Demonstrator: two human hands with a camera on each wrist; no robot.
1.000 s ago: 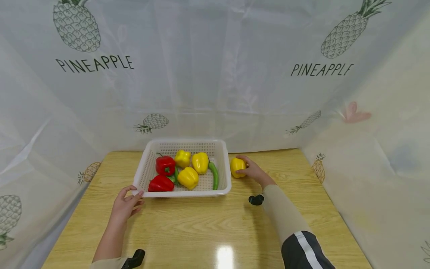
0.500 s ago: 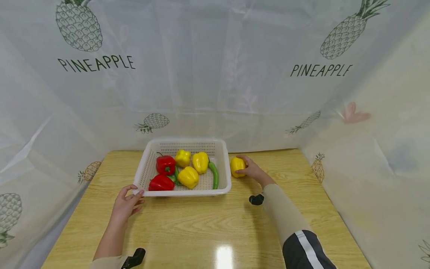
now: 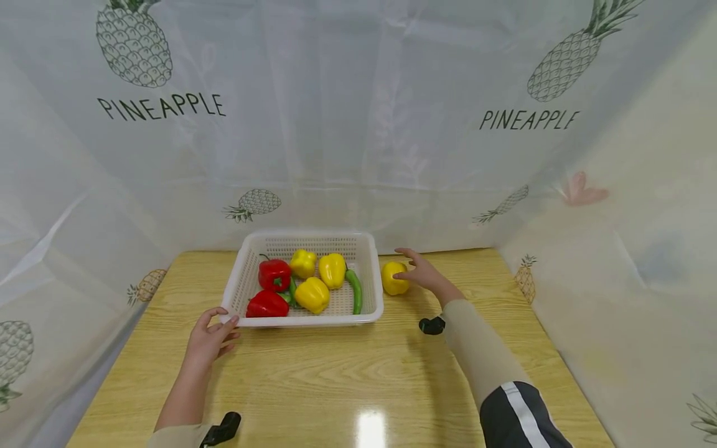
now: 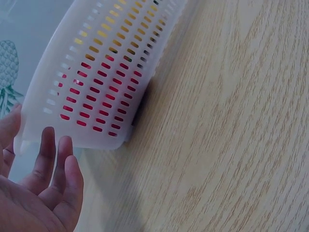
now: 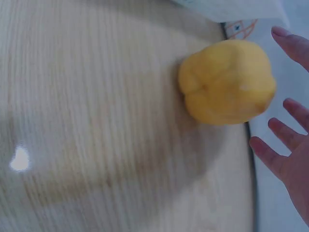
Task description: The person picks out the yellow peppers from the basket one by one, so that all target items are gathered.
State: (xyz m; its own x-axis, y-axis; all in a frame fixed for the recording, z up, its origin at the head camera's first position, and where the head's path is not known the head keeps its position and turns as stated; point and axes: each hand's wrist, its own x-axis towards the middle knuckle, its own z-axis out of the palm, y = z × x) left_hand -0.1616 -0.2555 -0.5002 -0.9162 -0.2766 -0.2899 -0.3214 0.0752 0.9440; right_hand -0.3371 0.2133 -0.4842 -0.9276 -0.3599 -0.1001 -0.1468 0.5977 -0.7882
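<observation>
A white plastic basket (image 3: 302, 322) holds red bell peppers (image 3: 274, 275), several yellow bell peppers (image 3: 312, 295) and green chili peppers (image 3: 354, 291). At its front left corner my left hand (image 3: 207, 339) grips the rim between thumb and index finger; the other fingers hang free below the rim in the left wrist view. One more yellow bell pepper (image 3: 394, 278) sits on the table just right of the basket. My right hand (image 3: 426, 274) hovers beside that pepper with fingers spread. In the right wrist view a gap shows between the fingertips (image 5: 260, 145) and the pepper (image 5: 227, 82).
Both the basket and the loose pepper stand near the back edge of the wooden table (image 3: 313, 379). A white sheet (image 3: 336, 124) printed with pineapples hangs behind the table and along both sides.
My right hand has let go of the yellow bell pepper beside the basket; its fingers have spread and drawn back slightly. My left hand has stayed at the basket corner.
</observation>
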